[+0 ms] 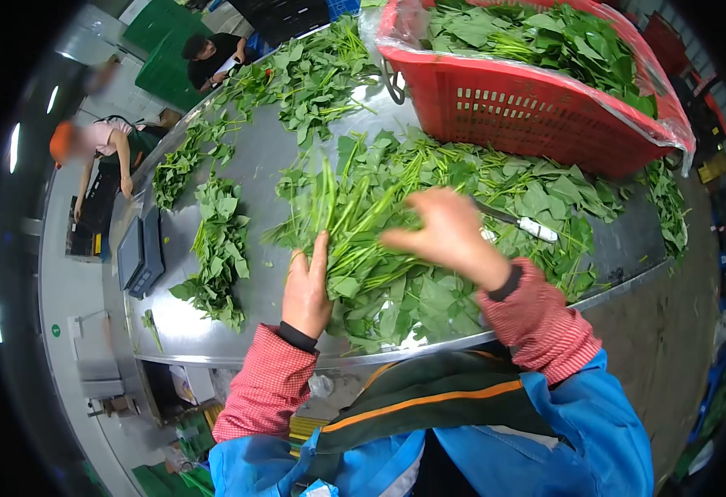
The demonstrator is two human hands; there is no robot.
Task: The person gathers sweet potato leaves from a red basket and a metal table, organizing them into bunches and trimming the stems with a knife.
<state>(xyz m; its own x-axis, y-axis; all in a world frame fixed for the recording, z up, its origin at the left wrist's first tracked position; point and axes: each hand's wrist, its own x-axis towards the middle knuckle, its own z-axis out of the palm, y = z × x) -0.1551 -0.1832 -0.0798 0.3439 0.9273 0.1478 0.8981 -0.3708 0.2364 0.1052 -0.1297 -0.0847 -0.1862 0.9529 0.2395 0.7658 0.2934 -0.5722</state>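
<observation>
At nine o'clock a flat, dark weighing scale [141, 253] sits on the curved stainless-steel table [263, 157], whose surface is smooth and shiny. At the scale's three o'clock lies a loose heap of leafy greens [218, 248], soft pointed leaves on thin stalks.

Near the centre, the left hand [306, 290], in a red checked sleeve, stands thumb-up with its fingers curled round the bundle of stems [354, 219]. These are long, straight, pale-green stalks fanning toward twelve o'clock, with leaves at the near end. The bundle rests on the table close to its front edge.

The right hand [446, 232] is blurred. It hovers palm-down at the bundle's three o'clock, wrist bent, fingers loosely spread and holding nothing. At that hand's three o'clock a knife [535, 229] with a white handle lies among scattered leaves.

At one o'clock stands a red plastic basket [528, 112], lattice-walled, lined with clear film and heaped with greens.
</observation>
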